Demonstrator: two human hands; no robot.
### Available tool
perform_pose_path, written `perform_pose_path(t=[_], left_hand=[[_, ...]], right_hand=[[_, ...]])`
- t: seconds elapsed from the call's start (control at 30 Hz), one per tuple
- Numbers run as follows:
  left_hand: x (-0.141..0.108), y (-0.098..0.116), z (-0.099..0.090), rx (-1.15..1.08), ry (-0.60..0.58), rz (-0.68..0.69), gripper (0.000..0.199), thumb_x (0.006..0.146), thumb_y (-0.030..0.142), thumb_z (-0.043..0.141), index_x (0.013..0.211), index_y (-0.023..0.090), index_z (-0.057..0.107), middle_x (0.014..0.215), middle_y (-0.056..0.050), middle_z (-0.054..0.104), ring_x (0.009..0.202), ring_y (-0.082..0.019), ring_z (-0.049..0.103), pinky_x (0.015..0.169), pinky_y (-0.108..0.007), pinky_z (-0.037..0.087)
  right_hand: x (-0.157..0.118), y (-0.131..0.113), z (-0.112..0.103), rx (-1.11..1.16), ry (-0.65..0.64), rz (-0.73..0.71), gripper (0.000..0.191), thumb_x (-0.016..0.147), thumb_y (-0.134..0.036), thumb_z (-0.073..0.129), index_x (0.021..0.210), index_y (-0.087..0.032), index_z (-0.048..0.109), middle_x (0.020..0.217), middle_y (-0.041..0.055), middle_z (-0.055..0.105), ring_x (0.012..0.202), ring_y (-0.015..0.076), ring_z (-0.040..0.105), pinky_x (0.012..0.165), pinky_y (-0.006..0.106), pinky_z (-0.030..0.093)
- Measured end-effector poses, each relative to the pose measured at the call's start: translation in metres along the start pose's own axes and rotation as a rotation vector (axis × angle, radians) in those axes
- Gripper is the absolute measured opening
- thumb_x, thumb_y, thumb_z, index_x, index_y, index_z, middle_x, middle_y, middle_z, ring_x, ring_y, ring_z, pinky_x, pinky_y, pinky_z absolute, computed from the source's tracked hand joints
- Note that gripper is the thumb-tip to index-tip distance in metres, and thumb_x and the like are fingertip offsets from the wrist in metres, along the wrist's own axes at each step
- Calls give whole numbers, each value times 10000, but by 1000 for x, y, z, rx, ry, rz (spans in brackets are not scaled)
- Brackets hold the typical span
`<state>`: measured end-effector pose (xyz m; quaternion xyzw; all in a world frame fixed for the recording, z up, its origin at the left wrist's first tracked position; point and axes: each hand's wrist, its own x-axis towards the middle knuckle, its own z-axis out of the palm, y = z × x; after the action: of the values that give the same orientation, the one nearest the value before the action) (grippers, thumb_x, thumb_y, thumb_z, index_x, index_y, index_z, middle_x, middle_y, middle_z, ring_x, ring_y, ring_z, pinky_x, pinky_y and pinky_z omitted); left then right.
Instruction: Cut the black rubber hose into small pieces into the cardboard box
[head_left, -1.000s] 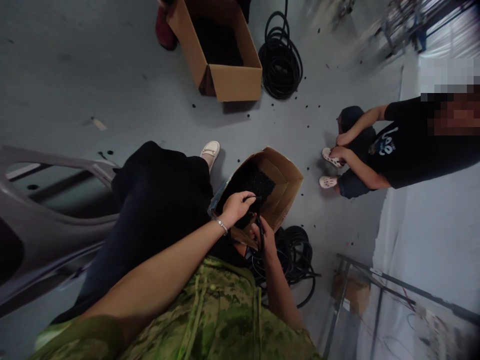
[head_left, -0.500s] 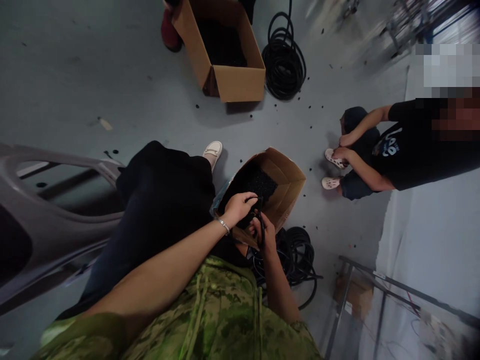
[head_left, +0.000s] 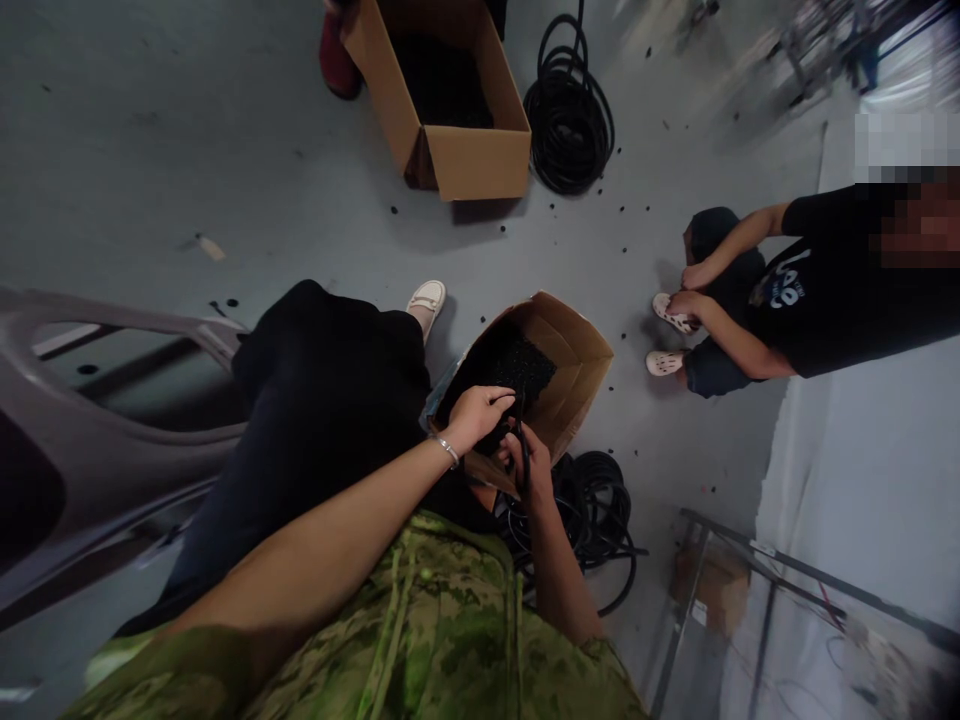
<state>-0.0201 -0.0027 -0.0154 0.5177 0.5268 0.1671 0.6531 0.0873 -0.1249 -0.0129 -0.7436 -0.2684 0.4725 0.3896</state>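
My left hand (head_left: pixel 478 415), with a bracelet at its wrist, reaches over an open cardboard box (head_left: pixel 581 345). Its thumb and fingertips are pinched on a thin black piece (head_left: pixel 508 394), barely visible. Close beside it, my right hand (head_left: pixel 534 468) is closed round what look like black scissors (head_left: pixel 523 440), their tips pointing towards the left fingertips. Beneath both hands, a heap of small black pieces (head_left: pixel 529 365) fills part of the box. Dark surroundings hide exactly where the scissors meet the thin piece.
Coiled black hose (head_left: pixel 604 500) lies right of the box, and another coil (head_left: pixel 570 130) farther off. A larger cardboard box (head_left: pixel 480 165) stands ahead. A person (head_left: pixel 750 290) squats at the right. A grey chair (head_left: pixel 135 310) is at the left, a metal frame (head_left: pixel 690 580) lower right.
The scissors in my right hand have shifted slightly and look more closed. My left hand keeps its pinch in nearly the same place.
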Motion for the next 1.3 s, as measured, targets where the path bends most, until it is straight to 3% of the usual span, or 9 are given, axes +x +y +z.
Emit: perform_pose_path(t=[0.27, 0.53, 0.97, 1.3], left_hand=[[0, -2, 1, 38, -22, 5, 223, 800, 299, 647, 975, 244, 773, 1034, -31, 751, 1011, -206, 664, 901, -276, 488], [1, -2, 2, 80, -20, -17, 225, 805, 311, 644, 974, 237, 774, 1011, -38, 755, 973, -202, 673, 873, -260, 490], [1, -3, 1, 135, -61, -41, 261, 818, 342, 605, 964, 208, 775, 961, -44, 762, 900, -200, 682, 828, -260, 486], [4, -13, 5, 69, -29, -57, 258, 792, 358, 617, 907, 195, 780, 826, -40, 757, 777, -186, 665, 727, -253, 483]], right_hand=[[2, 4, 0, -26, -3, -9, 516, 780, -454, 664, 1217, -180, 643, 689, -8, 651, 610, 134, 593, 588, 253, 473], [7, 8, 0, -43, -22, -64, 491, 803, -426, 646, 1238, -197, 627, 858, 23, 683, 686, 140, 605, 650, 270, 508], [-1, 5, -8, -189, -43, -62, 480, 826, -475, 593, 1163, -144, 672, 548, -29, 546, 470, 119, 466, 490, 244, 411], [-6, 18, -6, -346, 74, -220, 392, 825, -442, 582, 1052, -155, 723, 783, 46, 723, 706, 201, 660, 669, 297, 533]])
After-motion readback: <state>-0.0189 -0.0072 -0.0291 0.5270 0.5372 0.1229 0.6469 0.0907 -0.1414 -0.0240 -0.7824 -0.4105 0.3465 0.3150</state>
